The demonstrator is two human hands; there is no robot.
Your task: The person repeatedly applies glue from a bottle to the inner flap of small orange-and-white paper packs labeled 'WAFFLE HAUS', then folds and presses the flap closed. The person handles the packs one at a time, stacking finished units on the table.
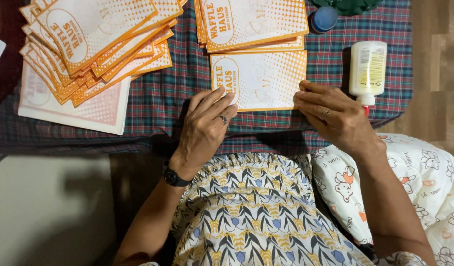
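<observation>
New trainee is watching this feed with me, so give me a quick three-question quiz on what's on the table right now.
1. True or false: both hands press on the single orange-and-white paper bag.
2. Which hand is nearer the white glue bottle: left hand or right hand?
3. What colour is the round cap at the top edge of the plaid cloth?

Key: 1 true; 2 right hand; 3 blue.

A: How many cams?
B: Just 1 view, head cam, worn up top, looking nearly straight down, close in.
A: What's in frame?
B: Plaid cloth (187, 79) fills upper half, person's lap at bottom centre, wood floor (438, 74) along right edge. No 2nd view, so no overlap.
</observation>
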